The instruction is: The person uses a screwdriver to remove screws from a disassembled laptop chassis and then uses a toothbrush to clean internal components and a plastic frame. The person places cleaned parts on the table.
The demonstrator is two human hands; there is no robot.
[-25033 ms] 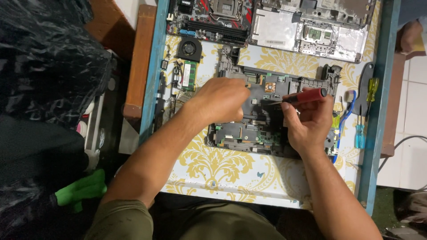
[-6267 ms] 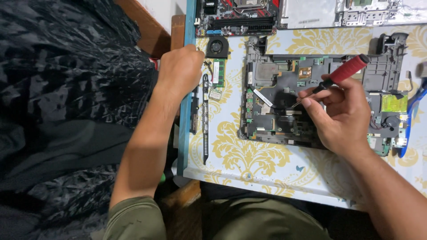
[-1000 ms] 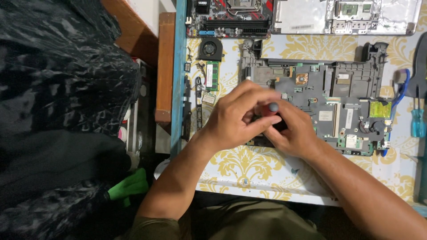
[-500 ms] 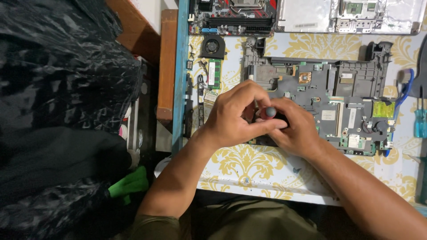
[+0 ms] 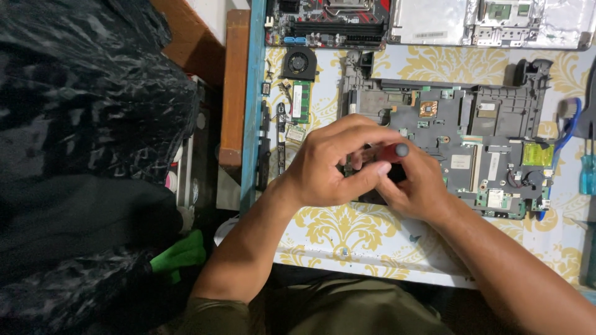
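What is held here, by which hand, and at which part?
A red-handled screwdriver, gripped around its handle by both the right hand and left hand; its tip is hidden.

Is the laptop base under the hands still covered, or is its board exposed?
Exposed. The laptop base lies with its board bare: copper chip pad and connectors show. The silver cover panel lies apart at the table's far edge.

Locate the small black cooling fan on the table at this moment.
In the head view the cooling fan lies upper left of the laptop board, just below the red-and-black motherboard and above the green memory stick.
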